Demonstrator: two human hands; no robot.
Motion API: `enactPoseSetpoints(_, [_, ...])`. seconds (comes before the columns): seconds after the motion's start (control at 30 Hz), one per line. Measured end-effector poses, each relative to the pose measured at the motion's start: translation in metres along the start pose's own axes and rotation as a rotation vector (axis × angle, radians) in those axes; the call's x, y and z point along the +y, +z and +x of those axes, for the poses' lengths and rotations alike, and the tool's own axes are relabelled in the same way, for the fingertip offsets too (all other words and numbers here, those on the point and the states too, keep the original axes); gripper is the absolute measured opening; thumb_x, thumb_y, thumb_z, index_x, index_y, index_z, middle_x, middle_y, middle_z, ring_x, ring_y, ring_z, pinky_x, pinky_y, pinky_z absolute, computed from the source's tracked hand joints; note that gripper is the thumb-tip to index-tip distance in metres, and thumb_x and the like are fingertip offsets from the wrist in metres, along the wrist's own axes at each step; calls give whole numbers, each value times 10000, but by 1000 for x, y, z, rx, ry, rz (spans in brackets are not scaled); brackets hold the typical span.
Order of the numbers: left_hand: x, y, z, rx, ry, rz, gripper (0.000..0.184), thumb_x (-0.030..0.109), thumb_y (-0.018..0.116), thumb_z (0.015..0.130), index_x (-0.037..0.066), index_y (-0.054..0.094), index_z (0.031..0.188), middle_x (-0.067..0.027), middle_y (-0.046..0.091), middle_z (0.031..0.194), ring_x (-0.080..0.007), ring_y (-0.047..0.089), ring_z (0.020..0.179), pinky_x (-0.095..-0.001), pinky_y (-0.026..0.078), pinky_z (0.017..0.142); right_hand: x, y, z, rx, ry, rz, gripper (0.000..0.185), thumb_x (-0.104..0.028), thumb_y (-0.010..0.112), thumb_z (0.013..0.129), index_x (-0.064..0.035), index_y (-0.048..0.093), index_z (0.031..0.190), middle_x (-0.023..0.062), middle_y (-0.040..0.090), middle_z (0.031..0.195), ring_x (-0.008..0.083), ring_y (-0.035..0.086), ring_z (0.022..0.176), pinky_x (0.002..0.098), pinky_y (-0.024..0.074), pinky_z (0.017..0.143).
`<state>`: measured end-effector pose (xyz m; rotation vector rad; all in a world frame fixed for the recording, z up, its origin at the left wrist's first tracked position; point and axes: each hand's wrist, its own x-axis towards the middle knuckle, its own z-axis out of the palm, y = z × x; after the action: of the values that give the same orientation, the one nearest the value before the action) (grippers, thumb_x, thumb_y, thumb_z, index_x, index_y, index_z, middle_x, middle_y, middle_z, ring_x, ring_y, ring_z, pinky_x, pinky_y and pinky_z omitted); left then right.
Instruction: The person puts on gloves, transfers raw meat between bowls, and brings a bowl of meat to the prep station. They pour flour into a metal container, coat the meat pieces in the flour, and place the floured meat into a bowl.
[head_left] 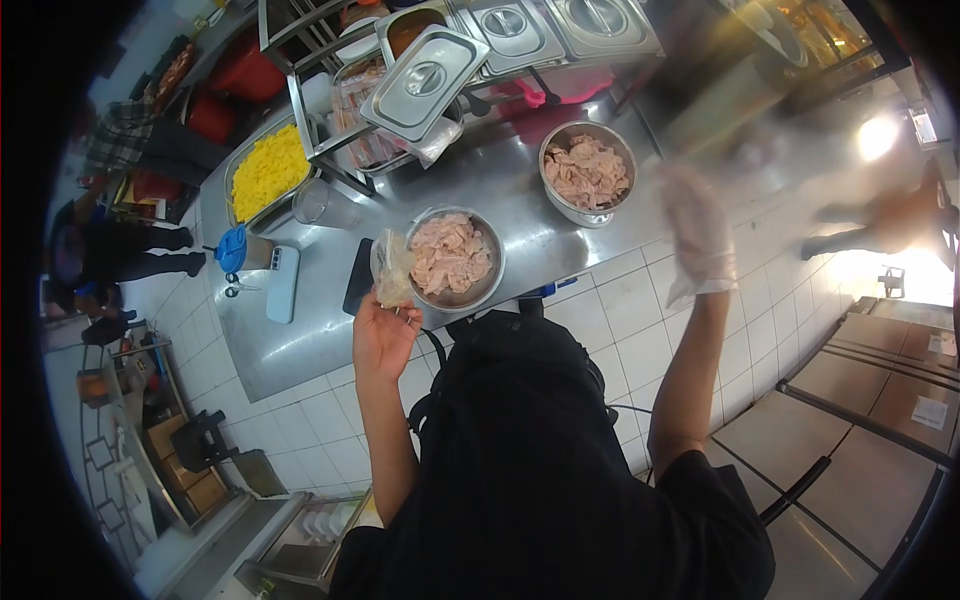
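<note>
My bare left hand [385,338] pinches a crumpled clear plastic glove [391,268] beside the left rim of a steel bowl of pale raw meat pieces [450,252]. Out to the right, my right hand [700,225] wears a clear plastic glove and is blurred; its fingers look stretched out, with nothing seen in them. Between the hands, farther back on the steel table [400,200], stands a second steel bowl of meat pieces [587,172].
A tray of yellow food [268,176], a clear container [312,203], a blue-lidded jug [240,250] and a phone [283,285] lie to the left. A rack with lidded steel pans [425,82] spans the back. People stand far left and right.
</note>
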<state>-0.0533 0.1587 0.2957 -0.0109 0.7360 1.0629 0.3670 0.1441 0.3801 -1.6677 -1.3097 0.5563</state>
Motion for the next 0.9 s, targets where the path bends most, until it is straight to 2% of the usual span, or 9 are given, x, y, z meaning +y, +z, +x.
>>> enactPoseSetpoints(0.07, [-3, 7, 0, 30, 14, 15, 225, 172, 549, 956, 65, 549, 1154, -55, 619, 1028, -168, 570, 850, -338, 468, 730, 1, 24, -12, -161, 3, -32, 216, -157, 575, 947, -58, 667, 1116, 125, 675, 1158, 271, 626, 1090, 359, 468, 970])
enactPoseSetpoints(0.2, [-8, 14, -1, -9, -22, -5, 224, 189, 567, 954, 66, 556, 1140, -48, 610, 1026, -167, 555, 837, -335, 466, 728, 8, 92, -37, -418, -200, -109, 204, -147, 554, 934, -50, 685, 1056, 155, 680, 1074, 334, 639, 1053, 411, 493, 943])
enactPoseSetpoints(0.3, [-11, 11, -1, 3, -3, -17, 221, 197, 586, 949, 66, 561, 1126, -49, 598, 1043, -169, 546, 819, -335, 465, 723, 33, 165, -44, -580, -251, -507, 206, -172, 565, 922, -62, 712, 1016, 156, 696, 1043, 317, 667, 1015, 401, 522, 903])
enactPoseSetpoints(0.4, [-11, 13, -4, 53, 6, 3, 198, 197, 531, 966, 46, 577, 1086, -60, 616, 998, -183, 570, 818, -334, 457, 721, 0, 203, -29, -665, -230, -848, 197, -185, 587, 903, -61, 723, 973, 157, 705, 1033, 288, 686, 994, 365, 542, 871])
enactPoseSetpoints(0.43, [-10, 14, -5, 58, 5, -12, 199, 190, 530, 966, 42, 576, 1091, -62, 614, 998, -189, 567, 815, -338, 458, 724, 7, 230, -34, -631, -59, -858, 189, -181, 583, 909, -59, 723, 946, 150, 711, 1020, 266, 695, 978, 340, 549, 849])
enactPoseSetpoints(0.53, [-10, 3, -6, 2, 10, -40, 198, 194, 528, 969, 42, 578, 1086, -68, 611, 1003, -188, 565, 829, -345, 456, 734, 50, 299, -54, -537, 68, -702, 181, -163, 604, 854, -52, 730, 920, 157, 709, 945, 297, 692, 909, 388, 540, 823])
enactPoseSetpoints(0.63, [-9, 0, -15, -29, 10, -91, 204, 200, 531, 972, 47, 572, 1100, -68, 603, 1015, -185, 564, 848, -349, 450, 751, 17, 274, -49, -722, -217, -946, 218, -188, 564, 896, -65, 739, 937, 157, 717, 987, 288, 689, 948, 373, 535, 829])
enactPoseSetpoints(0.73, [-9, -3, -19, 56, 39, -52, 193, 186, 554, 961, 67, 567, 1112, -45, 597, 1048, -165, 551, 863, -343, 447, 762, 3, 266, -33, -995, -231, -1002, 233, -207, 575, 892, -64, 742, 970, 145, 721, 1023, 268, 681, 1008, 372, 534, 841])
enactPoseSetpoints(0.9, [-5, -12, -18, 49, 19, -53, 201, 184, 561, 958, 61, 562, 1117, -45, 588, 1038, -166, 548, 857, -342, 453, 752, -7, 248, -15, -926, -64, -696, 274, -253, 613, 880, -34, 736, 991, 166, 709, 1038, 301, 680, 1007, 394, 529, 864])
